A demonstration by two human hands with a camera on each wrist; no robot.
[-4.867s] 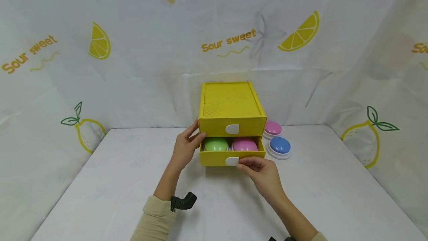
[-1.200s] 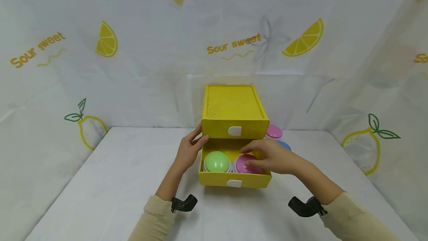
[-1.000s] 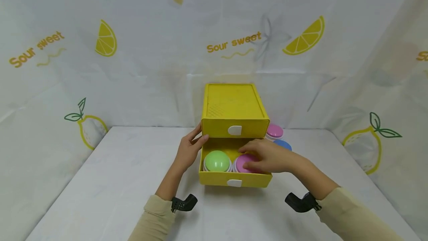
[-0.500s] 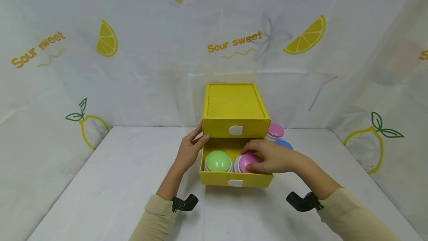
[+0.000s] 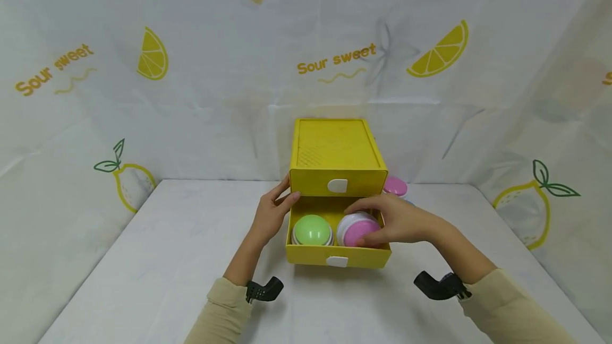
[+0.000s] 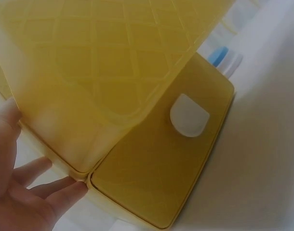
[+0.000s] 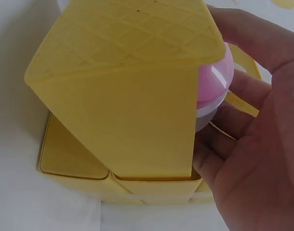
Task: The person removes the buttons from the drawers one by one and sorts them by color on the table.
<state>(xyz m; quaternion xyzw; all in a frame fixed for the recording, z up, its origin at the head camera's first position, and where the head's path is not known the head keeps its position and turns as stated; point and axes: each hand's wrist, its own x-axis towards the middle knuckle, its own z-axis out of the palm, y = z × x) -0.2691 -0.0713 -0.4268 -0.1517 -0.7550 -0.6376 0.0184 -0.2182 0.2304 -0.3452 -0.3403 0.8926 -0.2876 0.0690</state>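
A yellow two-drawer box (image 5: 339,145) stands against the back sheet, its lower drawer (image 5: 306,255) pulled out. Inside that drawer sit a green domed push button (image 5: 312,231) and a pink domed push button (image 5: 362,233), both with white bases. My right hand (image 5: 401,219) grips the pink button, thumb at the front and fingers behind. The button is tilted, its dome facing forward. In the right wrist view the drawer wall hides part of the pink button (image 7: 217,82). My left hand (image 5: 270,217) rests against the box's left side, fingers extended, thumb at the front corner.
A second pink button (image 5: 395,186) stands on the white table (image 5: 201,259) behind the box's right side. Near it, a blue button (image 6: 217,57) is mostly hidden by my right hand in the head view. The upper drawer (image 5: 311,182) is closed.
The lower drawer is pulled further out than in the first frame. My right hand went from its tab to the pink button, which is now tilted up. My left hand has stayed put.
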